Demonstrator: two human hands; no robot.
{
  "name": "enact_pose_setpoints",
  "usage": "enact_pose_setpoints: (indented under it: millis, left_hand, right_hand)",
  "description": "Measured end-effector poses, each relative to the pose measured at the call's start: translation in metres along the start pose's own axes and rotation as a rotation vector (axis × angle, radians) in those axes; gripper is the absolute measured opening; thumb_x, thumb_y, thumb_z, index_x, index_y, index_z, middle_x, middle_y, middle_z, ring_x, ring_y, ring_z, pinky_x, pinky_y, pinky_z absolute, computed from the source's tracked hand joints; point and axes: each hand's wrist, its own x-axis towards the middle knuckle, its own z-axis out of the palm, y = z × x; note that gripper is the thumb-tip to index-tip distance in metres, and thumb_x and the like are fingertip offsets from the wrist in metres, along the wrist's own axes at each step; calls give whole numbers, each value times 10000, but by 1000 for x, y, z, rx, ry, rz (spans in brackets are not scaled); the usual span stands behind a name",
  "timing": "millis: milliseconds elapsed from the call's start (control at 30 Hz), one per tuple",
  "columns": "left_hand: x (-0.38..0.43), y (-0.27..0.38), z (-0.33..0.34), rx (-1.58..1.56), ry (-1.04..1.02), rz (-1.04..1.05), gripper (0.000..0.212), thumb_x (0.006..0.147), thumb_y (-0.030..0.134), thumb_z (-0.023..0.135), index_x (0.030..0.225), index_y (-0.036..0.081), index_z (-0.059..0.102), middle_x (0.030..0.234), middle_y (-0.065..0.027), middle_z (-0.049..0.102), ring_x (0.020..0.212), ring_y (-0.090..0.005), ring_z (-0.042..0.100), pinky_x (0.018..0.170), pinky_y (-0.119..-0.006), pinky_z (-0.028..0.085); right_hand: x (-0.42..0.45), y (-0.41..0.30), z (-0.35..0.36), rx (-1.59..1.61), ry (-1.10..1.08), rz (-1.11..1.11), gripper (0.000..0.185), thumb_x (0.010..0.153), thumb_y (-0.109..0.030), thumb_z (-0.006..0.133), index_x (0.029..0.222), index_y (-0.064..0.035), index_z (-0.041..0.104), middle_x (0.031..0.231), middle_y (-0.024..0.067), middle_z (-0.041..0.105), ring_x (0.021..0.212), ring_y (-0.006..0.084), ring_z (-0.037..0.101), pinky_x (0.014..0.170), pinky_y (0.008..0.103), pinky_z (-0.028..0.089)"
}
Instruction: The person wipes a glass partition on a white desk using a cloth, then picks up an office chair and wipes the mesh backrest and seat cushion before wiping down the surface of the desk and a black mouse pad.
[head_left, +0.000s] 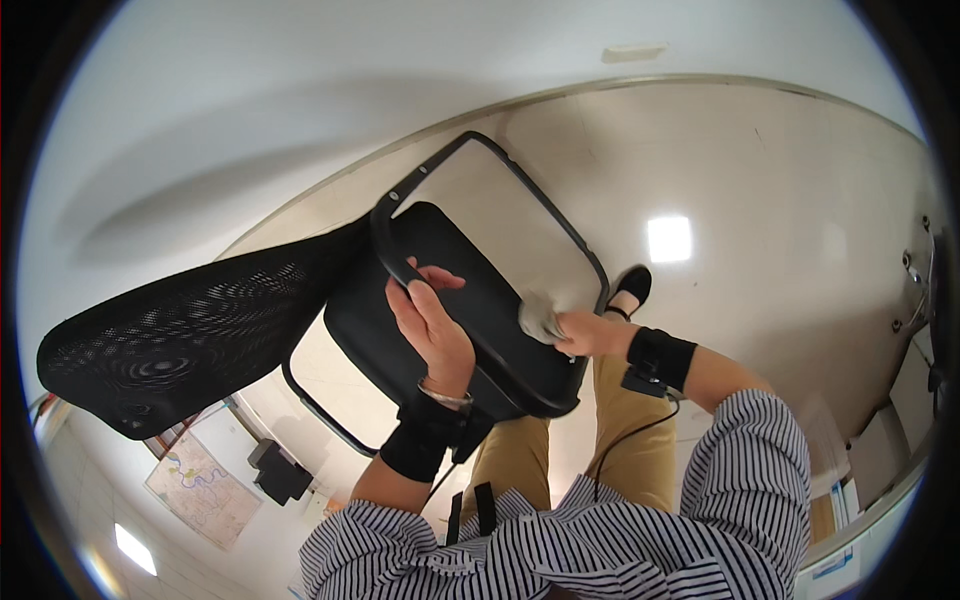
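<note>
A black office chair with a mesh backrest (187, 330) stands tilted across the view, its dark seat (450, 277) in front of my legs. My left hand (439, 337) is around the near tubular armrest (386, 240), with some fingers reaching past it over the seat. In my right hand (589, 334) is a bunched grey cloth (538, 316), held over the seat's edge beside the far tubular armrest (551, 199). What the cloth touches is hard to tell. Both wrists wear black bands.
A white wall (300, 97) rises behind the chair, meeting the pale floor (750, 172). My black shoe (636, 283) is close to the far armrest. Metal casters (909, 262) show at the right rim. A map (201, 487) and a black device (277, 472) appear lower left.
</note>
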Motion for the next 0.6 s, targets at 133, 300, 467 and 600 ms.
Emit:
enact_pose_setpoints:
  millis: [133,300,467,600]
  left_hand:
    - [2,-2,6,-22,-42,8,334,992,247,310,1103,-38,443,767,-98,596,681,-161,568,704,-271,422]
    - [1,-6,0,-9,-39,4,352,994,261,307,1110,-41,445,765,-97,599,663,-168,578,710,-279,439]
    - [-1,-9,-6,27,-54,13,379,998,289,300,1111,-42,445,763,-96,598,656,-181,587,710,-285,444]
    - [1,-9,-5,34,-98,12,376,1001,304,308,1111,-33,434,773,-95,589,655,-180,583,701,-290,450]
  right_hand:
    - [-27,-12,-11,31,124,-53,248,734,-163,594,783,59,495,675,234,526,683,427,530,575,463,410]
    - [-77,-51,-1,150,251,-18,340,683,-56,605,1003,32,530,1003,225,551,979,393,525,819,423,439]
    - [-91,0,34,-73,373,-50,446,663,-27,573,1101,54,560,1217,159,477,1129,333,458,955,405,387]
    - [-58,73,33,-135,176,407,280,711,-89,569,945,57,621,1236,171,470,1100,320,501,907,410,425]
